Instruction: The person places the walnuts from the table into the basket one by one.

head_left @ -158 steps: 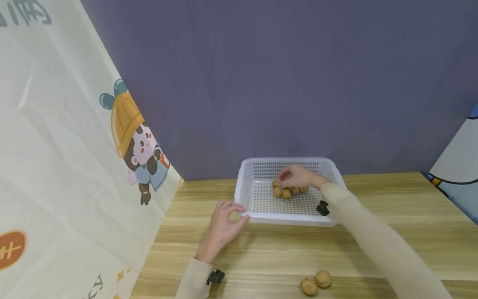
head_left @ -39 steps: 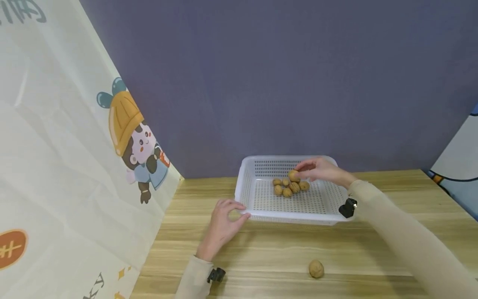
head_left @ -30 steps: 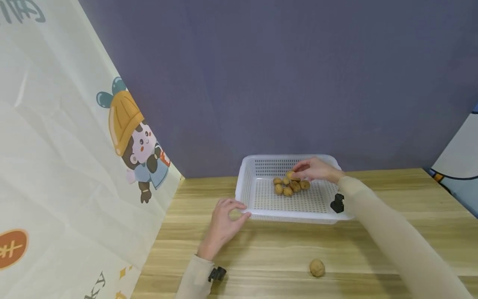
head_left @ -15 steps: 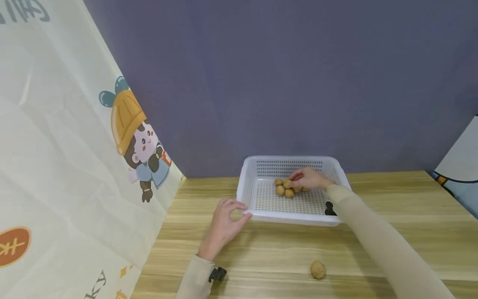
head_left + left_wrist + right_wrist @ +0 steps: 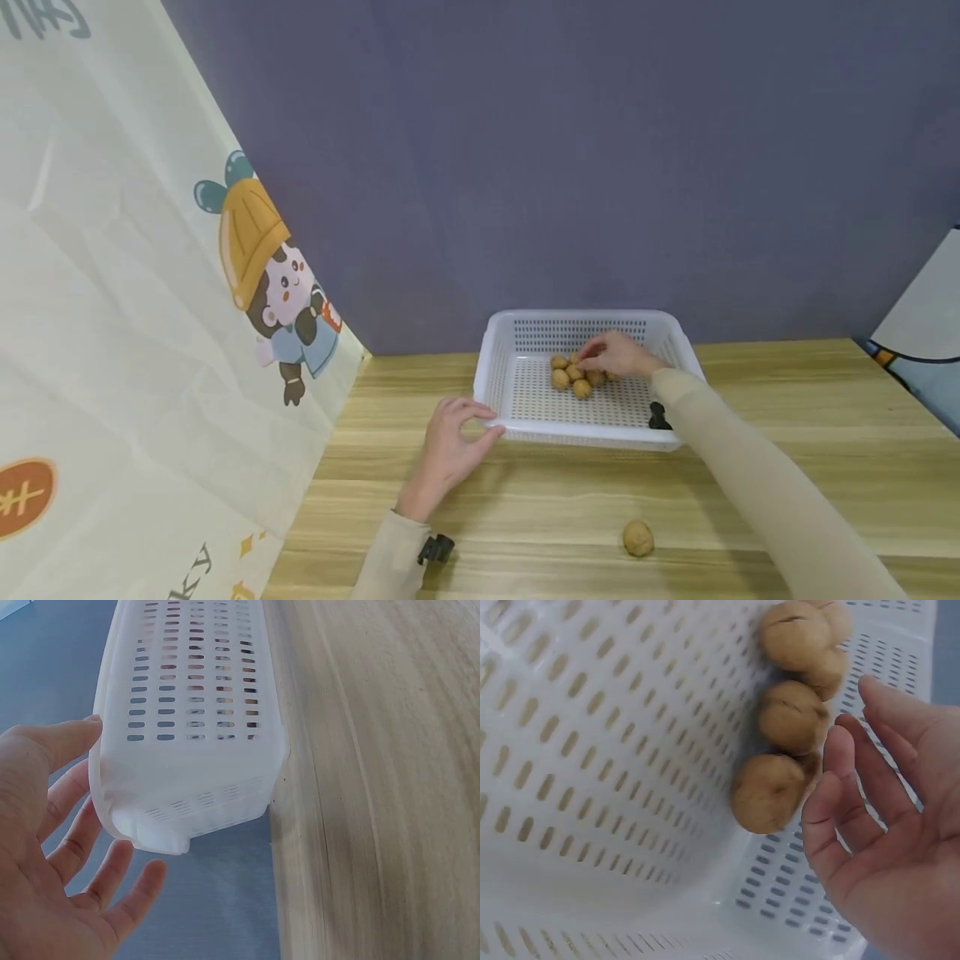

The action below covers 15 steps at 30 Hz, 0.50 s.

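Observation:
A white perforated plastic basket (image 5: 585,433) stands on the table against the dark wall. Its near left corner is pinched between thumb and fingers of my left hand (image 5: 447,454); the left wrist view shows the thumb on the rim (image 5: 97,769). Several round brown walnuts (image 5: 559,380) lie bunched in the basket, some hidden behind my right hand (image 5: 618,354). That hand hovers at the bunch with loosely bent fingers. In the right wrist view its fingers are beside the walnuts (image 5: 769,793) and hold none. One more walnut (image 5: 638,538) rests on the table in front.
The wood-grain table (image 5: 540,508) spreads in front of and beside the basket. A dark wall (image 5: 600,167) rises directly behind it. A white printed sheet (image 5: 127,292) hangs on the left, another printed sheet (image 5: 930,300) on the right.
Two walnuts lay on the table at first; one lies there now. My right hand has carried a walnut down onto the bunch and let it go. The left hand stays put.

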Motion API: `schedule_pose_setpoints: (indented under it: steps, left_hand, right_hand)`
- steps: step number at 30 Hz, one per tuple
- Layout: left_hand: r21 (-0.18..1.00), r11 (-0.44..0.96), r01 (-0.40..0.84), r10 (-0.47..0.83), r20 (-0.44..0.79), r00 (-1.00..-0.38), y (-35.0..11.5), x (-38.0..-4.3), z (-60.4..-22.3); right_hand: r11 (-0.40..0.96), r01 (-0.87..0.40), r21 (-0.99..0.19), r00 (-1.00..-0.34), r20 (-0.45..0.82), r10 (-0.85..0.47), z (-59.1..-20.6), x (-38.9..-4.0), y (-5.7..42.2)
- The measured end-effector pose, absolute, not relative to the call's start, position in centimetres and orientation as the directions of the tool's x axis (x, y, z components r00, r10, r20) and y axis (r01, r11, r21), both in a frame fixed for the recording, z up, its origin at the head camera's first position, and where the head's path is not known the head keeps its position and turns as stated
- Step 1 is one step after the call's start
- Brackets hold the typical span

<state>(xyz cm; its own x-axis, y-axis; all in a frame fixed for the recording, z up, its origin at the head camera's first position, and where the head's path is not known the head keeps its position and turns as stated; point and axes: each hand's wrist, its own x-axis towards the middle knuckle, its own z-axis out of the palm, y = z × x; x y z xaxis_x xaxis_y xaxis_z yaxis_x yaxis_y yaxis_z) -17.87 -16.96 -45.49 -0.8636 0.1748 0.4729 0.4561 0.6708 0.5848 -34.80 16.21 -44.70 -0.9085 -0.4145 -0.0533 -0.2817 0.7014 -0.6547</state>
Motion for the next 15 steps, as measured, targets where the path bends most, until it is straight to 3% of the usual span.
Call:
schedule_pose_setpoints:
  steps: [15]
  left_hand:
    - [0.601,0.662,0.448,0.169,0.463,-0.87,-17.0,-17.9,-45.5]
  right_hand:
    - [0.548,-0.359,-0.756,-0.836,-0.001,-0.549,-35.6,-30.5,15.7]
